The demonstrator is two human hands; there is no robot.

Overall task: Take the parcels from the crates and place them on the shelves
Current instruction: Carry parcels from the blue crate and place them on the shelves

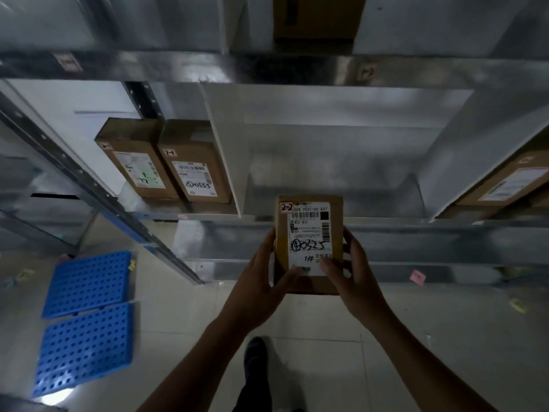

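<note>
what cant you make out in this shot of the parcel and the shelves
Head view only:
- Held parcel: lower label hidden under the left hand and right hand; fine print too small.
- Top-shelf box: cut off by the upper edge, dark.
- Right-hand box: cut off by the right edge, label blurred.
- Crates: not in view.

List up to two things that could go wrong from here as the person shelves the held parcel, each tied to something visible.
1. The parcel is tagged 2-2; the bay on the left holds two boxes tagged 2-1, so it could be misfiled there.
2. Left hand and right hand grip only its lower edges, so it might tip forward against the shelf lip.
</note>
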